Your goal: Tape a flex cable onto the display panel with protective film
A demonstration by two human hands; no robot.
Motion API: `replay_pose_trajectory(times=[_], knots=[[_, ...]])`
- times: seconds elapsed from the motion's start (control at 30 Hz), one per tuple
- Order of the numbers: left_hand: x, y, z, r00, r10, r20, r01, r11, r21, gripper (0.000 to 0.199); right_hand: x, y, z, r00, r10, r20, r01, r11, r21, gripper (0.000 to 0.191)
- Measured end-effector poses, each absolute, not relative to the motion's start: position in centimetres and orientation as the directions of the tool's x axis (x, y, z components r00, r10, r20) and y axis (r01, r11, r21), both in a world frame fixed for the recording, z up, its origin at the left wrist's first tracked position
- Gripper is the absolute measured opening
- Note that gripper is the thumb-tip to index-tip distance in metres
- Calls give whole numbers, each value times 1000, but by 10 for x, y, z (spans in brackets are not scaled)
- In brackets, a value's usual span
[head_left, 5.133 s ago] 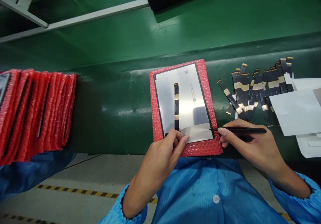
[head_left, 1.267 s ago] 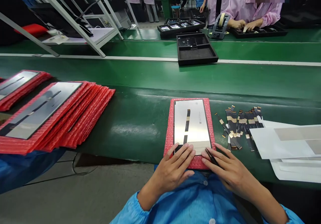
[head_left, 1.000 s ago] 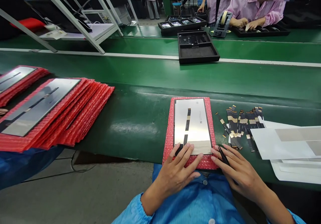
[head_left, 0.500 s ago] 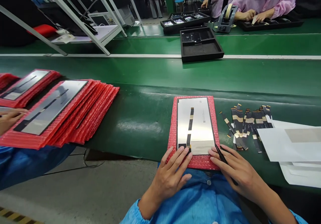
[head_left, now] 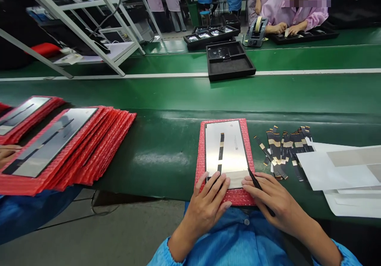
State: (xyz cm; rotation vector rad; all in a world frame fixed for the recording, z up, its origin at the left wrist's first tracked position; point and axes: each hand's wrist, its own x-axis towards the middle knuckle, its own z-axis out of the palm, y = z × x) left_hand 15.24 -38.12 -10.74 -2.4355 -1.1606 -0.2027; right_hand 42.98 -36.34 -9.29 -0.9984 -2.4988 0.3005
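In front of me lies a silver-backed display panel (head_left: 235,155) on a red bubble-wrap bag (head_left: 241,197). A narrow black flex cable (head_left: 221,151) runs lengthwise along the panel's back. My left hand (head_left: 206,202) rests open, its fingers spread over the panel's lower left corner and hiding the cable's lower end. Black tweezers (head_left: 255,180) are held in my right hand (head_left: 276,198), their tip pointing up beside the panel's right edge. Fingertips of that hand touch the panel's lower right corner.
Loose flex cables (head_left: 276,149) lie in a heap right of the panel, beside white sheets (head_left: 315,170). Stacked red bags (head_left: 98,151) with panels stand left, near another person's hand (head_left: 8,153). Black trays (head_left: 232,69) and a tape dispenser (head_left: 256,31) sit across the bench.
My left fingers have shifted slightly to cover more of the cable's lower end. The right hand keeps its hold on the tweezers. The whole view has shifted a little.
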Motion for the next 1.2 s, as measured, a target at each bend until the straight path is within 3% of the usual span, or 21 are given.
replay_pose_trajectory(times=[0.17, 0.27, 0.5, 0.57, 0.7, 0.77, 0.9, 1.03, 1.13, 1.2], knots=[[154, -380, -105, 646, 687, 334, 763, -570, -304, 45, 430, -353, -97, -475, 802, 362, 722, 591, -360, 46], [160, -379, -100, 635, 696, 336, 772, -588, -241, 50, 432, -354, -100, -467, 806, 364, 735, 582, -348, 48], [172, -373, -91, 569, 767, 295, 763, -627, 159, 54, 430, -357, -107, -637, 677, 369, 648, 730, -219, 56], [169, -374, -90, 551, 781, 293, 775, -609, 166, 56, 431, -356, -113, -634, 655, 411, 653, 738, -170, 56], [163, -380, -85, 573, 772, 277, 795, -605, 44, 58, 434, -354, -124, -614, 601, 512, 649, 753, -104, 55], [162, -379, -82, 580, 769, 270, 787, -614, 58, 57, 435, -352, -126, -613, 568, 549, 637, 767, -83, 55], [152, -351, -79, 320, 895, 311, 866, -410, 287, 29, 433, -350, -124, -615, 525, 589, 619, 784, -52, 54], [128, -296, -86, -1, 943, 333, 898, -145, 415, 16, 431, -348, -120, -614, 504, 608, 617, 786, -29, 52], [115, -263, -94, -62, 956, 285, 802, -122, 585, 17, 431, -346, -115, -623, 443, 645, 574, 819, -8, 49], [111, -252, -97, -48, 968, 246, 748, -128, 651, 20, 430, -344, -111, -585, 470, 661, 546, 831, -107, 46]])
